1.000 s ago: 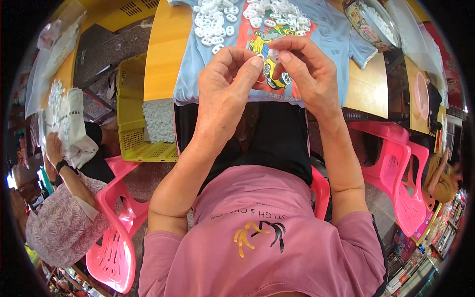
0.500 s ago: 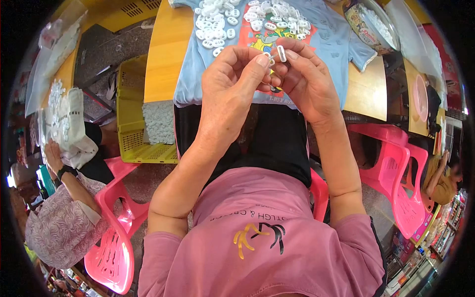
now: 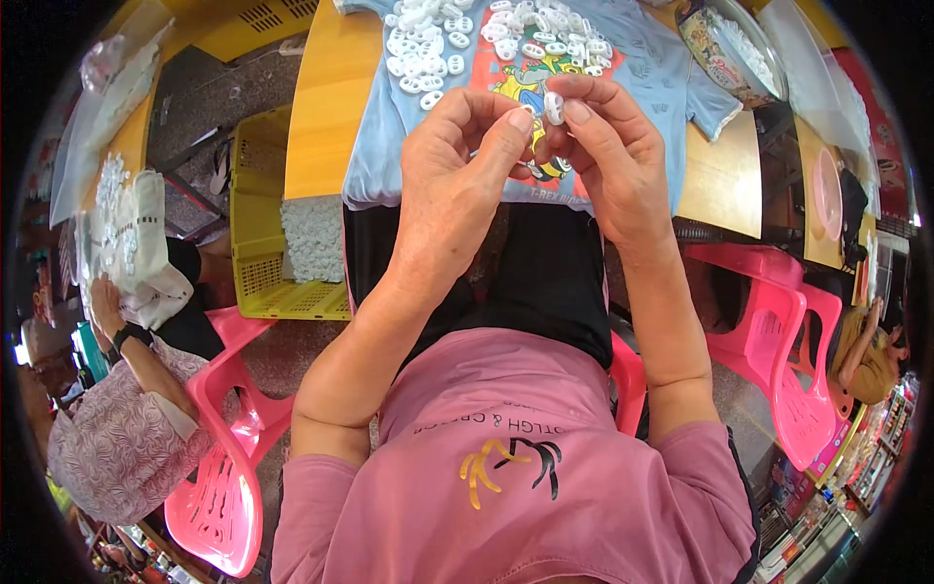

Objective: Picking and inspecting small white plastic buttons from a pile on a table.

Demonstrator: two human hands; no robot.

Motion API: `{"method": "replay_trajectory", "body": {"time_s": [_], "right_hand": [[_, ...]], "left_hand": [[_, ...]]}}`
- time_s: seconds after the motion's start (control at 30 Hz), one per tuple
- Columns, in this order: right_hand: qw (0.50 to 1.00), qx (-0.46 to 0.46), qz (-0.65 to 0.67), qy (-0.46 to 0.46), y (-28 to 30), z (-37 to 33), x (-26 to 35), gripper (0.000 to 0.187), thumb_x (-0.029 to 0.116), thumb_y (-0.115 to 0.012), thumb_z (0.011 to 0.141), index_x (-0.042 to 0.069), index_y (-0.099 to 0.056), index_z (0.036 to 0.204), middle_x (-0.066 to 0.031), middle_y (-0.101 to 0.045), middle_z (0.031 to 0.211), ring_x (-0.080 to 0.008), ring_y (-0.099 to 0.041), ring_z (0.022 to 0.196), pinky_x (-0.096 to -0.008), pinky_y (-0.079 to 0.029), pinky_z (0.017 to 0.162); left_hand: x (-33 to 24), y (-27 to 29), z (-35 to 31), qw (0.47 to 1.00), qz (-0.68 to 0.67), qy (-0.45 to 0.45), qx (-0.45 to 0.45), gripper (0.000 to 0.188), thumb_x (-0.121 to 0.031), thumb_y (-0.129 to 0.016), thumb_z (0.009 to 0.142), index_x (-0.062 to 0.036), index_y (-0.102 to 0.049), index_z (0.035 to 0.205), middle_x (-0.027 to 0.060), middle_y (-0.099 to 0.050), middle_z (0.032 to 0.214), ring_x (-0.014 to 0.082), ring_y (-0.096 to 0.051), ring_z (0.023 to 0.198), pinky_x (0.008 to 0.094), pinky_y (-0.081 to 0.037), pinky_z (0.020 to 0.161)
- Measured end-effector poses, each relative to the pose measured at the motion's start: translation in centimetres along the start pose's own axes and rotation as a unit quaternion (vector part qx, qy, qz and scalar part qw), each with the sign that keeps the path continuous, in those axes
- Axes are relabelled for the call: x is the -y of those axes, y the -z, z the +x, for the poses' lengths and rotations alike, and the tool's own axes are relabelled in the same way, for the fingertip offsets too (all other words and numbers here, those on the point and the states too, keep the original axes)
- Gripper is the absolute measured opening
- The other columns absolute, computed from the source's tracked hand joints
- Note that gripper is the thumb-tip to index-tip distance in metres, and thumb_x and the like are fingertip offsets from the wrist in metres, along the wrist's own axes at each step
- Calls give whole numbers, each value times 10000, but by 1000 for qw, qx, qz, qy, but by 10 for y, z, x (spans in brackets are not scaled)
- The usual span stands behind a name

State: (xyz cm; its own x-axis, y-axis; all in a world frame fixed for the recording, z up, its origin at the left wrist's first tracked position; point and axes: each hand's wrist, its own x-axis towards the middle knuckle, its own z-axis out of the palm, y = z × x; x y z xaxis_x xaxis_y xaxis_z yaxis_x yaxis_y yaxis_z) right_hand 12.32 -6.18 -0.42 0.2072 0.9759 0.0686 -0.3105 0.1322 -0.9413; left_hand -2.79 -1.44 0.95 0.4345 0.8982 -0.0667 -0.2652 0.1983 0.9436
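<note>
Between the thumb and forefinger of my right hand point(image 3: 623, 161) is a white oval plastic piece with two holes point(image 3: 554, 108), held upright. My left hand point(image 3: 452, 185) is closed in a pinch close beside it. A bit of a small white piece point(image 3: 526, 110) shows at its thumb tip; the rest is hidden by the fingers. Both hands are raised above a light blue T-shirt point(image 3: 375, 146) with a printed front, spread over the table. Beyond my hands, loose white oval pieces lie on the shirt in a left pile point(image 3: 416, 44) and a right pile point(image 3: 556, 27).
A round tin point(image 3: 696, 39) holding white pieces stands at the table's far right. Left of the table are a yellow crate point(image 3: 255, 195) and a mass of white pieces point(image 3: 313, 243). Pink chairs point(image 3: 238, 419) flank me. A person point(image 3: 126, 428) sits at the left, another point(image 3: 866, 355) at the right.
The oval piece in my right hand has turned from edge-on to show its holed face. My fingertips have drawn slightly apart. The piles have not visibly changed.
</note>
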Motion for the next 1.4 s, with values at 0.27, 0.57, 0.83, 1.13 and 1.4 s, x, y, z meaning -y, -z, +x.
{"method": "replay_trajectory", "body": {"time_s": [0.27, 0.57, 0.83, 1.13, 1.4], "right_hand": [[1000, -4, -15, 17, 1, -1, 0, 234, 91, -534, 961, -15, -586, 1163, -59, -631, 919, -120, -604, 761, -263, -514, 727], [990, 0, -123, 66, -1, -1, 7, 226, 102, -539, 961, -23, -593, 1141, -62, -636, 949, -110, -613, 757, -243, -494, 717], [983, 3, -157, 97, -3, -3, 9, 205, 70, -524, 963, -24, -591, 1132, -73, -650, 1036, -105, -611, 749, -231, -489, 712], [964, 4, -233, 125, -2, -3, 6, 190, 36, -525, 960, -34, -584, 1126, -74, -645, 1056, -91, -590, 753, -226, -500, 699], [969, -17, -213, 123, -8, -3, 2, 194, 53, -534, 962, -25, -586, 1133, -69, -646, 1072, -85, -580, 747, -227, -496, 693]], "left_hand": [[-1, 1, -2, 1000, -5, 8, -4, 171, -146, -617, 918, 19, -586, 948, 57, -605, 845, 103, -582, 761, 261, -526, 657], [-1, 0, -3, 1000, 15, 7, -8, 176, -148, -620, 914, 23, -588, 938, 47, -599, 823, 98, -571, 745, 252, -506, 663], [0, -2, -3, 1000, 20, -9, -6, 180, -151, -627, 907, 23, -593, 937, 41, -602, 818, 96, -564, 741, 252, -492, 664], [8, 4, 1, 997, 71, -26, 5, 192, -171, -641, 910, 0, -594, 981, 52, -621, 867, 109, -593, 792, 272, -521, 711], [8, -1, 0, 1000, -3, -7, -13, 188, -154, -618, 923, 26, -577, 960, 58, -611, 831, 111, -596, 733, 254, -506, 672]]}}
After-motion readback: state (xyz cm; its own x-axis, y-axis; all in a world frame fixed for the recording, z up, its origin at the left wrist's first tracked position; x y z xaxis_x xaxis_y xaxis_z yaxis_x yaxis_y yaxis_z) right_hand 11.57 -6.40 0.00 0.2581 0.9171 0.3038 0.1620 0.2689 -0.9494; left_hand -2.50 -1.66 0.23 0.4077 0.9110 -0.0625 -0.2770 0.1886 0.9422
